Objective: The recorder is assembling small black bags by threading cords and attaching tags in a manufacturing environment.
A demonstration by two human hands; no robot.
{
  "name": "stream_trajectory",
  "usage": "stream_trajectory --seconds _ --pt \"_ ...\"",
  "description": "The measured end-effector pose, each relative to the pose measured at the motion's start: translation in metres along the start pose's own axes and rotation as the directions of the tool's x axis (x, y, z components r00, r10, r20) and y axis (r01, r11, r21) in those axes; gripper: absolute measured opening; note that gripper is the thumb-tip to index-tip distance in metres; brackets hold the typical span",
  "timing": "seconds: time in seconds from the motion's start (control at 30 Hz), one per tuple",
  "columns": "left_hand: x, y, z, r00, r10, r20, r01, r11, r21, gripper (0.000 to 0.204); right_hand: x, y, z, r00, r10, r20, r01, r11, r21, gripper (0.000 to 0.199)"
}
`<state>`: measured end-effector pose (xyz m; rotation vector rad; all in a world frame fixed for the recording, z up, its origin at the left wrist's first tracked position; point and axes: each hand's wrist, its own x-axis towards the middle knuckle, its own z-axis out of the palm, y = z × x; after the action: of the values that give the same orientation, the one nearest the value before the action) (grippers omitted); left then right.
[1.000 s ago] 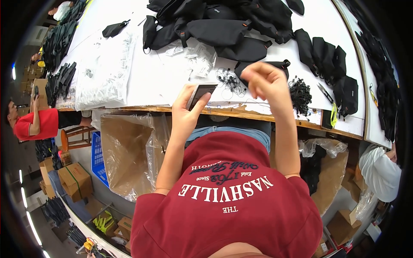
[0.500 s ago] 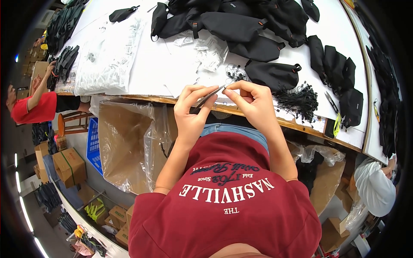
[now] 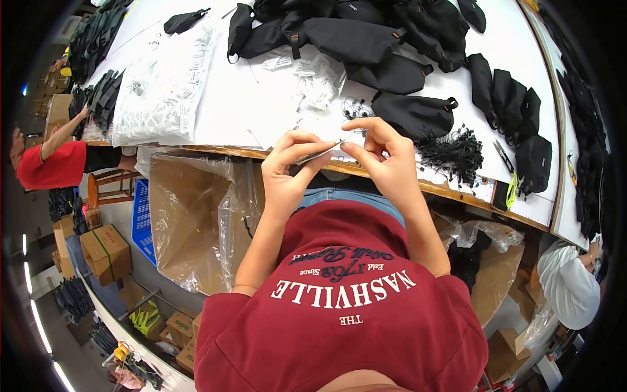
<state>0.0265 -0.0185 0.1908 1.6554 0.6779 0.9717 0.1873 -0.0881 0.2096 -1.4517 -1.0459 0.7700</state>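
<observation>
Steady the thin card (image 3: 319, 156), pinched in the left hand (image 3: 287, 173), near the right hand (image 3: 390, 163), whose grip cannot be told.

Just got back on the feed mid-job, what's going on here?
A person at a white table holds a thin flat piece in the left hand, by the table's near edge. The right hand is at its tip; whether it grips anything there is too small to tell. Just beyond lie a black pouch and a heap of black cords, with white packets farther back. Off to the left, a co-worker in red reaches toward dark straps.
</observation>
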Motion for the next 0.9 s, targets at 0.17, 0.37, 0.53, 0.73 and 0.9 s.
stream_trajectory --seconds 0.17,0.37,0.53,0.73,0.9 --pt "-0.001 -0.009 -0.011 0.972 -0.107 0.207 0.183 0.902 -0.392 0.033 -0.007 0.007 -0.01 0.995 -0.021 0.094 0.02 1.0 0.01 0.007" --pt "0.0 -0.012 -0.01 0.83 -0.343 0.44 0.48 0.841 -0.25 0.011 -0.015 0.02 -0.007 0.977 0.005 0.215 -0.016 0.999 0.051 0.007" --pt "0.0 -0.014 -0.012 0.817 -0.335 0.468 0.471 0.857 -0.209 0.01 -0.013 0.022 -0.012 0.942 0.085 0.325 -0.088 0.996 -0.007 0.011" --pt "0.033 -0.02 -0.002 0.881 -0.312 0.356 0.384 0.911 -0.152 0.009 -0.013 0.028 -0.011 0.887 0.238 0.396 -0.356 0.898 0.258 0.015" --pt "0.109 -0.086 -0.009 0.974 -0.199 -0.104 0.186 0.975 -0.119 0.032 -0.018 0.036 -0.017 0.893 0.258 0.368 -0.383 0.865 0.324 0.013"
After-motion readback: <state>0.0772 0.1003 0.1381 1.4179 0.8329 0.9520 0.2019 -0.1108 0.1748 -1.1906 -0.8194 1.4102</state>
